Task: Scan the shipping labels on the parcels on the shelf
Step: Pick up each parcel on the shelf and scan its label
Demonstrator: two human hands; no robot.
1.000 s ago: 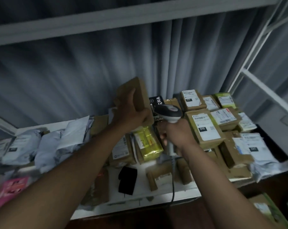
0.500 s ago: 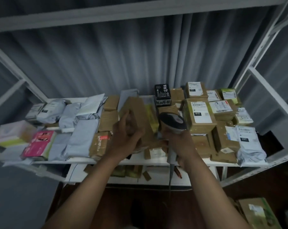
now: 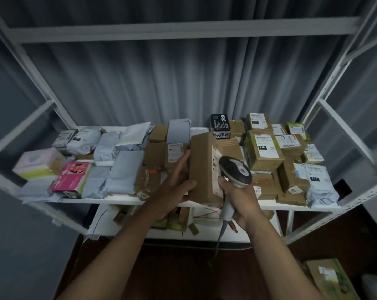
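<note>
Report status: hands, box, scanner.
Left hand grips brown box, label turned right. Right hand holds scanner beside label. Nothing between them.

Left hand (image 3: 176,180) holds cardboard parcel (image 3: 201,169); right hand (image 3: 239,195) grips scanner (image 3: 235,171).

We cannot read the narrow label (image 3: 216,161) on the cardboard box (image 3: 201,167); the scanner (image 3: 235,171) covers part of it, and our left hand (image 3: 174,180) hides the box's lower left edge
</note>
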